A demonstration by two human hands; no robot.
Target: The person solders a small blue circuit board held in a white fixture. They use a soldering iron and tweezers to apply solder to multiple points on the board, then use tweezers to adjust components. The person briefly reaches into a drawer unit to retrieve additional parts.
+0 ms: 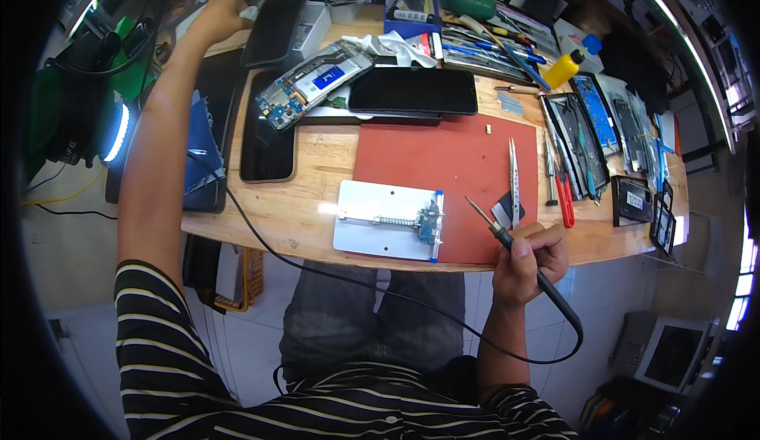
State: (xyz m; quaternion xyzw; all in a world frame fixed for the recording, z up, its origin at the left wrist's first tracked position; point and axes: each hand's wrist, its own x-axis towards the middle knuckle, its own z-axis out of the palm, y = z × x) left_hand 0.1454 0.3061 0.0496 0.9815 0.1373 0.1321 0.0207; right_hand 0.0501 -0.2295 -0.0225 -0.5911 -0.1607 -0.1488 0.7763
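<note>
A: What is the right hand (529, 262) doing?

B: It is clenched round the black handle of a soldering iron (507, 242), held like a pen at the near edge of the wooden table (309, 210). The thin metal tip slants up and to the left, over the red-brown rubber mat (443, 163). A black cord (332, 274) runs from the handle, loops down past the wrist and crosses the lap to the left.

A: And what lies by the tip?

B: Just left of it sits a flat white holder plate (380, 218) with rounded corners, partly on the mat. A small bluish circuit board (430, 222) is clamped at its right end beside a coiled spring. Right of the tip lie slim steel tweezers (514, 182), and further right a red-handled cutter (564, 194).

A: The left hand (222, 14)?

B: The arm is stretched straight out to the far left corner of the table. The hand rests near a dark, glossy phone (273, 28) lying on a white box; I cannot tell whether its fingers grip anything.

A: Anything else on the table?

B: An opened phone (313, 83) showing its blue and metal innards, a black glass phone (413, 91) lying flat beside it, another dark slab (267, 139) on the left, and a yellow bottle with a blue cap (571, 64) at the back. The sleeves are black with white stripes.
</note>
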